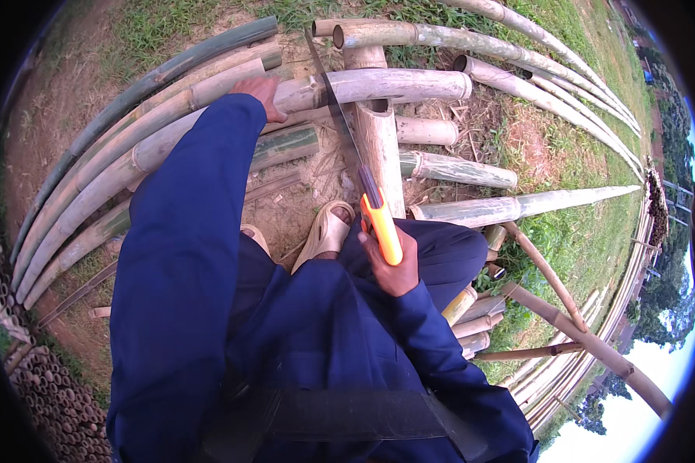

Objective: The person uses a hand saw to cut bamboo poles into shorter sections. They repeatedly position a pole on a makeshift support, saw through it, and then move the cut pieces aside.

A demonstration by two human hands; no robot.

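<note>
Where the right hand (398, 272) grips, the saw (380, 220) lies.

Navy sleeves (185, 216), dark trousers (449, 251), beige sandals (322, 236)

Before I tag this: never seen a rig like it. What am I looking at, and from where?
No machine here: these are a person's two bare hands. The single picture comes from the left one of two fisheye cameras worn on the head, looking down, so straight edges bend. The left hand is on a thick bamboo pole. The right hand holds a saw by its orange handle; its blade crosses the pole in view. The pole lies over a bamboo support, with more poles on dirt and grass around.
</note>
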